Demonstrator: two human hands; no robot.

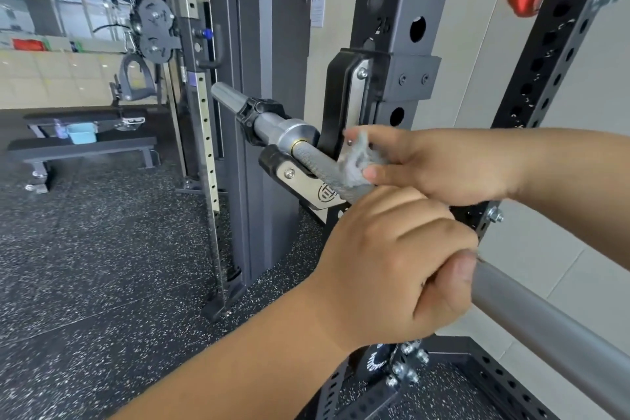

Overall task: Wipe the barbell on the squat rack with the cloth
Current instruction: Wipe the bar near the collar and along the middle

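One barbell (552,331), one cloth (356,165) (grey): left hand (392,266) curled round bare bar, right hand (443,164) curled round cloth.

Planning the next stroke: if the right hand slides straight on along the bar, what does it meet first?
Probably the J-hook cradling the barbell; the right hand and its cloth sit just short of it. The bar's thicker collar lies beyond.

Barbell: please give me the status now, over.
Left hand grips barbell shaft. Right hand pinches cloth on bar, next to the J-hook. Left hand sits in the wiping path.
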